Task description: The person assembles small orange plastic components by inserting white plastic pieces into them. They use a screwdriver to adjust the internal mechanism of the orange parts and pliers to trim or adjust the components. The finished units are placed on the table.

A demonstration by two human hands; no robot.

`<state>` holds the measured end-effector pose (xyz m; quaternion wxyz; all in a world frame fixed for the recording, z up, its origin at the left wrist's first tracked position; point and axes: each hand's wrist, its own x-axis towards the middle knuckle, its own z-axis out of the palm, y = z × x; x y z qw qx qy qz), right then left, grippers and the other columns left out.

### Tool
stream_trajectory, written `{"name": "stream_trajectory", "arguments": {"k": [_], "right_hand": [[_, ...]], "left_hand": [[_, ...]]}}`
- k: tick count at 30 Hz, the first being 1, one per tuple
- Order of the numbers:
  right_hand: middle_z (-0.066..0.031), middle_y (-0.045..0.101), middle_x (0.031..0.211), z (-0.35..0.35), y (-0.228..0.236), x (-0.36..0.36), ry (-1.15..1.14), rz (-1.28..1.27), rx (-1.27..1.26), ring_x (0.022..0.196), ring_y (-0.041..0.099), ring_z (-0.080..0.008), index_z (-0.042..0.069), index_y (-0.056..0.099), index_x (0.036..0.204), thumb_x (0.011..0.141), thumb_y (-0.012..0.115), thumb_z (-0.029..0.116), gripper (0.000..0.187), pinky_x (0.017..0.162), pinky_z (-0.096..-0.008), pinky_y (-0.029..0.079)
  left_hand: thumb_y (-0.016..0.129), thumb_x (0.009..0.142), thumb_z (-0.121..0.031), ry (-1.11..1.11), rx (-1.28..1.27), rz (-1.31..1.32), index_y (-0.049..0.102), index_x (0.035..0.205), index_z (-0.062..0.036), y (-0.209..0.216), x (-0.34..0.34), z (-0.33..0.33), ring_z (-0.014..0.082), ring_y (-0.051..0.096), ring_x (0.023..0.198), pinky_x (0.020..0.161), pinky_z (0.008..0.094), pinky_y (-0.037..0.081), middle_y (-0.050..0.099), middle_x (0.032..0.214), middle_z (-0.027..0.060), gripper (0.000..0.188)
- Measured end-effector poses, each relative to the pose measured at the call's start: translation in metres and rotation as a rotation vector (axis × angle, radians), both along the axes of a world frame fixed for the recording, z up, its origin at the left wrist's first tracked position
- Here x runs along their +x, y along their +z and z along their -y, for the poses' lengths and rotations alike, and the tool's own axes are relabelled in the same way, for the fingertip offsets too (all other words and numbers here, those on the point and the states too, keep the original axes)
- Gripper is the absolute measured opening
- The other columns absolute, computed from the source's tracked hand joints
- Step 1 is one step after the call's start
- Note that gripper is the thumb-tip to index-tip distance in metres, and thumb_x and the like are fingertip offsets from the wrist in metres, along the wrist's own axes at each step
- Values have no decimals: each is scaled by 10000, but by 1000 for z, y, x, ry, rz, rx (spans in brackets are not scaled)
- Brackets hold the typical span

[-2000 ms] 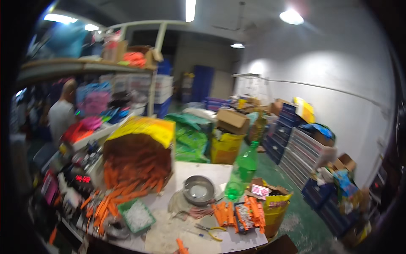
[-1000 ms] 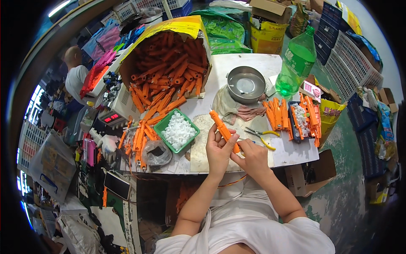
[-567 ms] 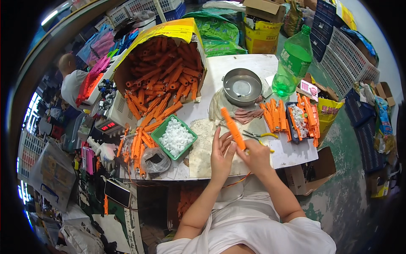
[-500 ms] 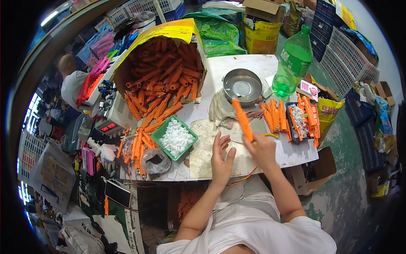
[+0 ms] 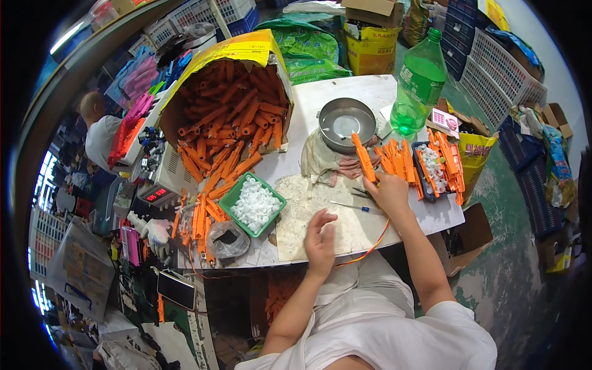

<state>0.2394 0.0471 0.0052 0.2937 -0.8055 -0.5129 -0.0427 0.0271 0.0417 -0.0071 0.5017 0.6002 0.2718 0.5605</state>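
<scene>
My right hand [image 5: 390,192] grips a long orange plastic part [image 5: 362,158], tilted up and held just left of a row of similar orange parts [image 5: 398,159]. My left hand [image 5: 320,243] hovers over the near edge of the worn board [image 5: 296,216], empty, with its fingers loosely curled and apart. Between the hands lie a thin rod with a blue end [image 5: 350,205] and a dark-handled tool [image 5: 362,192], partly hidden by my right hand. Left of them stands a green basket [image 5: 282,208] of small white plastic pieces [image 5: 256,203].
A large yellow-topped box [image 5: 253,46] spills orange parts on the left. Behind the board are a metal bowl [image 5: 324,125], a rag [image 5: 314,157] and a green bottle [image 5: 422,80]. A dark tray [image 5: 420,176] stands at right. An orange cable [image 5: 373,248] crosses the table edge.
My right hand has moved a little up and right with the orange part, toward the row. My left hand's fingers have curled more. The rod and dark-handled tool are now more visible.
</scene>
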Motion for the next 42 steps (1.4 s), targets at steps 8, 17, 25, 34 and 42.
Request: {"name": "stream_trajectory", "arguments": {"k": [8, 17, 25, 34, 42], "right_hand": [[-156, 615, 583, -3, 10, 3, 55, -17, 16, 551, 626, -328, 73, 694, 712, 795, 621, 402, 347, 539, -452, 485], [-162, 613, 584, 2, 16, 1, 27, -19, -52, 549, 623, -331, 63, 709, 758, 794, 616, 393, 345, 554, -444, 490], [-159, 617, 594, 6, 15, 2, 11, 21, -53, 575, 631, -335, 73, 702, 740, 802, 620, 418, 360, 563, -446, 494], [-159, 631, 620, 1, 15, 0, 18, 18, -30, 605, 640, -341, 84, 706, 754, 798, 620, 410, 340, 571, -455, 498], [-165, 636, 641, -2, 4, 2, -1, 41, 13, 605, 637, -345, 74, 705, 797, 822, 608, 456, 395, 564, -456, 487]], "left_hand": [[501, 939, -144, 58, 1010, 551, 498, 1193, 9, 227, -125, 3, 204, 603, 888, 821, 332, 474, 623, 973, 115, 297], [492, 942, -158, -122, 1092, 394, 493, 1203, 0, 259, -166, 39, 205, 595, 908, 829, 340, 470, 615, 993, 112, 305], [483, 946, -170, -42, 1048, 380, 488, 1213, -9, 257, -187, 61, 206, 588, 925, 836, 347, 466, 609, 1010, 109, 312], [473, 949, -184, 21, 1081, 416, 482, 1223, -18, 250, -197, 82, 206, 581, 945, 843, 355, 462, 602, 1030, 105, 320], [464, 952, -196, 74, 1075, 395, 477, 1232, -27, 249, -214, 97, 207, 574, 962, 850, 362, 458, 595, 1047, 102, 327]]}}
